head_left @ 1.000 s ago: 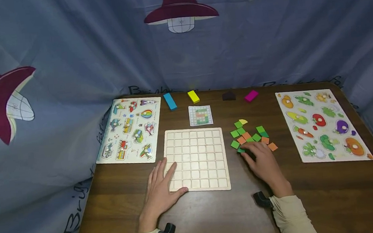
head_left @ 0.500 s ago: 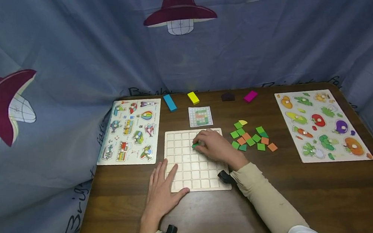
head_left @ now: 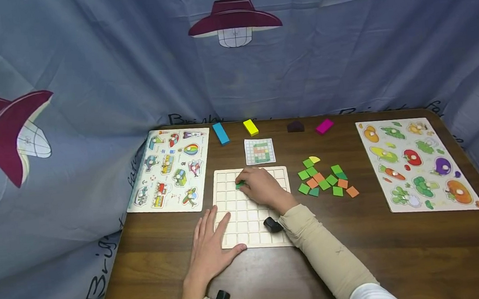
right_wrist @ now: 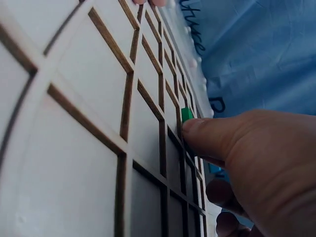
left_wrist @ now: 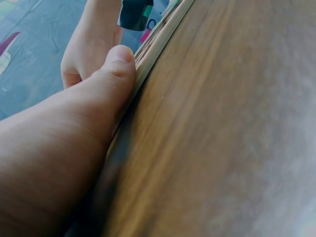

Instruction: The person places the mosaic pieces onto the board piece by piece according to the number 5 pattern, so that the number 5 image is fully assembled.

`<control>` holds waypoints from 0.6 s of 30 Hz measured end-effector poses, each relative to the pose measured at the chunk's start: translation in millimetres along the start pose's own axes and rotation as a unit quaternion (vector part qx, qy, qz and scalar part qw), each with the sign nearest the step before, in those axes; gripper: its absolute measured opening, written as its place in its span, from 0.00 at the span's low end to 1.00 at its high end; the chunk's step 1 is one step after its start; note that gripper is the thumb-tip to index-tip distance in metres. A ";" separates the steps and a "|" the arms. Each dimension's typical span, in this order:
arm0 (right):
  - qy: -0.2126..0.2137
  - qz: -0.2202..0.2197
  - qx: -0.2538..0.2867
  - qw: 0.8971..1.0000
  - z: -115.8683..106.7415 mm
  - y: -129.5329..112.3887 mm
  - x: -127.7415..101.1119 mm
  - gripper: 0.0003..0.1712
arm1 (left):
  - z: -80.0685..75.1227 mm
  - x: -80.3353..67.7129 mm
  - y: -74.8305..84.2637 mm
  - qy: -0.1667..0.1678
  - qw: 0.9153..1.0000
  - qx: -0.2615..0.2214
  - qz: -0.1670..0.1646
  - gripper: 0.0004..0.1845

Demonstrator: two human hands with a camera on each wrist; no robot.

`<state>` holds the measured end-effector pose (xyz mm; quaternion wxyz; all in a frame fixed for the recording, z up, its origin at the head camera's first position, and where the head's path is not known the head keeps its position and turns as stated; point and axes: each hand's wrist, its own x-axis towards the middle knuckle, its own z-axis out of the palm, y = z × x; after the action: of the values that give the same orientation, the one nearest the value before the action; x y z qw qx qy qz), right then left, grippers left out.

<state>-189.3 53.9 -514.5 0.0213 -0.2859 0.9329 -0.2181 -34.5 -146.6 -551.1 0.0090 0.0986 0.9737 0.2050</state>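
A wooden grid board (head_left: 241,215) lies in the middle of the table. My left hand (head_left: 210,260) rests at its lower left with fingers spread and straight; in the left wrist view the thumb (left_wrist: 118,59) lies against the board's edge. Over the upper part of the grid, my right hand (head_left: 262,189) pinches a green tile (right_wrist: 186,114) between thumb and fingers, low at the cells left of the board's middle. The tile is partly hidden by the fingers. Behind the board is a small pattern card (head_left: 259,151) with a coloured grid.
Loose green and orange tiles (head_left: 324,184) lie right of the board, with a yellow piece (head_left: 314,159) among them. A vehicle puzzle (head_left: 168,171) is at left, a vegetable puzzle (head_left: 418,166) at right. Several coloured blocks, including a blue one (head_left: 220,133), line the back edge.
My right hand has gone from the loose tiles to the board with a green tile, then slightly further left across the upper cells. My left hand has stayed at the board's edge.
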 end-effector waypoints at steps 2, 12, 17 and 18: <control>0.001 0.009 -0.001 1.000 -0.6 -1.5 -1.2 0.10 | 0.4 -0.2 -0.1 -0.002 1.000 0.000 -0.002 0.50; 0.004 0.017 -0.015 1.000 -1.5 -2.0 -7.0 0.09 | 0.8 -1.9 0.4 -0.001 1.000 0.003 -0.007 0.50; 0.001 0.005 -0.038 0.999 -3.8 1.6 -10.8 0.09 | 0.1 -0.8 0.9 0.002 1.000 0.002 -0.004 0.50; 0.001 0.001 -0.041 0.999 -5.0 2.4 -12.1 0.09 | 0.0 -0.6 0.9 0.001 1.000 0.002 -0.005 0.50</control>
<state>-181.3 64.2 -512.0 0.0091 -0.2859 0.9411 -0.1803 -33.7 -145.9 -550.7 0.0086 0.0937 0.9747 0.2029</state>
